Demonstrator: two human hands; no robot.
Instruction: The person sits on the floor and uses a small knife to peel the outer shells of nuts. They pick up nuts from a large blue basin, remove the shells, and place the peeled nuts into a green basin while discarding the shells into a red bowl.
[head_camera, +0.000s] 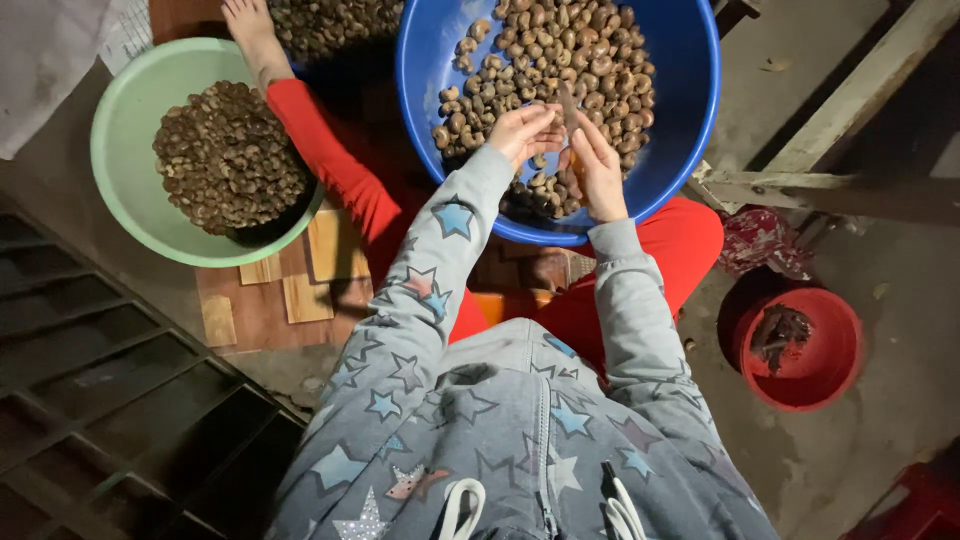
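My left hand pinches a small brown nut over the blue basin, which is heaped with brown nuts. My right hand grips a small knife whose blade points up against the nut. Both hands meet over the basin's near side. I wear a grey jacket with stars and red trousers.
A green bowl of dark nuts sits at the left on wooden boards. A small red bowl with dark scraps stands at the right on the concrete floor. My bare foot reaches up left. Dark metal grating lies at the lower left; wooden beams are at the upper right.
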